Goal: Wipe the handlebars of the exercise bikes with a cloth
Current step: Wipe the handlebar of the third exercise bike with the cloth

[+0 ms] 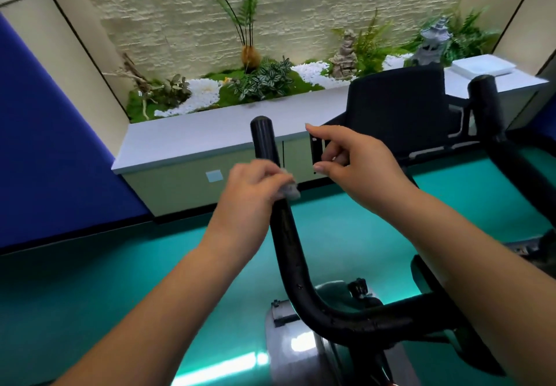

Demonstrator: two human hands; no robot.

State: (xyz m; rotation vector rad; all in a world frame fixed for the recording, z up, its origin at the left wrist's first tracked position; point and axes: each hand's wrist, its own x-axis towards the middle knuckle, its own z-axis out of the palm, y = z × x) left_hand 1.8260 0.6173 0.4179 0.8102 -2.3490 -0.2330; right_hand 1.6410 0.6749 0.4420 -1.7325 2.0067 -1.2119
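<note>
Forearms: two bare forearms reach up from the bottom edge of the view, one on each side of the black handlebar frame.
Left hand point(255, 188): wraps the left handlebar point(272, 193) partway up its upright grip, fingers curled round the bar.
Cloth point(290, 190): a small grey-white wad, pressed between the left hand's fingers and the bar; only a crumpled edge shows at the right side of the fist, touching the black tube.
Left handlebar: rises from the crossbar in a curve and ends in a rounded cap above the left hand; the stretch above the fist is bare.
Right hand point(355, 160): hangs in the air just right of the left handlebar, touching nothing; index finger stretched out toward the upper left, the other fingers curled loosely inward, thumb below, holding nothing.
Right handlebar point(486, 108): stands well apart at the right of the view, untouched.
Console point(397, 108): a dark panel behind the right hand, between the two grips.
Bike body point(298, 349): a silver-grey housing below the crossbar, with an adjusting knob point(358, 286) just above it.
Floor point(120, 280): teal green.
Ledge point(192, 136): a pale ledge along the far wall carries plants, white pebbles and small stone ornaments.
</note>
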